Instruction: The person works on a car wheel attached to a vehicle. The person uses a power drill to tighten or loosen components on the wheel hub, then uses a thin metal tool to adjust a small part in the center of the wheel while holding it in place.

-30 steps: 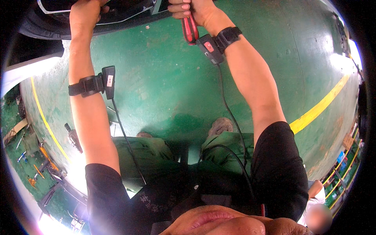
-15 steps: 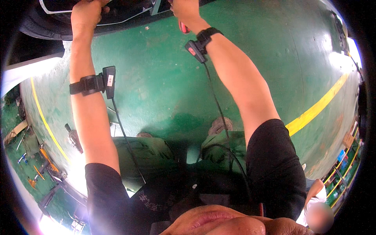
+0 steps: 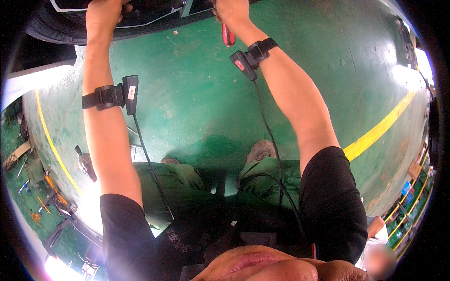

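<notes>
At the upper edge, my left hand [image 3: 104, 16] is closed against the wheel [image 3: 140, 29], its fingers curled. The frame's edge cuts off what it grips, if anything. Farther right, my right hand [image 3: 234, 15] is closed around a tool with a red handle [image 3: 228, 36], whose end sticks out below the palm. The tool's working end is hidden, so its kind does not show. A black tyre [image 3: 61, 35] curves along the wheel's near side. Each wrist or forearm wears a black strap with a small cabled box.
Green floor [image 3: 187, 93] with yellow lines [image 3: 382, 126] lies below. A dark power tool [image 3: 85, 164] stands beside my left forearm. Yellow rails [image 3: 412, 225] run at the far right, near another person [image 3: 377, 243]. Assorted equipment [image 3: 56, 192] lies at the left.
My right hand has shifted a little right and toward me, bringing more of the red handle into view. My left hand stays nearly in place at the wheel.
</notes>
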Demonstrator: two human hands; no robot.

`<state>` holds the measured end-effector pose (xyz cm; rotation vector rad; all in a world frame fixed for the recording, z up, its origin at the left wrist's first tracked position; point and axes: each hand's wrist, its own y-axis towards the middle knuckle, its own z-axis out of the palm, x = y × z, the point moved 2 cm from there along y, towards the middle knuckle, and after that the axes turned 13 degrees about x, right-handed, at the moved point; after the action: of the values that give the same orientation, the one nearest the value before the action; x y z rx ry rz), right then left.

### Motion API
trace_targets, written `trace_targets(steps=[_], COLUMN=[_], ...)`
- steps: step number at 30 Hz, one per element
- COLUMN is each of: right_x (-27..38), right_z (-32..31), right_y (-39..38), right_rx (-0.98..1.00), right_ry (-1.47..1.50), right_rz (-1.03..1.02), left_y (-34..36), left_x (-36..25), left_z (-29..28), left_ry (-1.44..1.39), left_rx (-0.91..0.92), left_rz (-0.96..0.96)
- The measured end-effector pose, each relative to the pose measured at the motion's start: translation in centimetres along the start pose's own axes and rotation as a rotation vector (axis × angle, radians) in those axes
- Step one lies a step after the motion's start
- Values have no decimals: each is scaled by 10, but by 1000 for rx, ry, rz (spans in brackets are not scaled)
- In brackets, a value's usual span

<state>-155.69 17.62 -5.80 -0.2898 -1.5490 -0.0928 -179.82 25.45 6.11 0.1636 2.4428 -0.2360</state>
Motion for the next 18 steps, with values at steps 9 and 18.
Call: trace_targets(steps=[9, 18], right_x=[1, -19], right_z=[4, -35], right_y=[5, 25], right_rx=[37, -183], right_ry=[47, -648], right_rz=[10, -509], left_y=[8, -21], left_x=[16, -36], left_z=[-2, 13], left_ry=[-41, -272], left_rx=[-14, -51], left_rz=[75, 58])
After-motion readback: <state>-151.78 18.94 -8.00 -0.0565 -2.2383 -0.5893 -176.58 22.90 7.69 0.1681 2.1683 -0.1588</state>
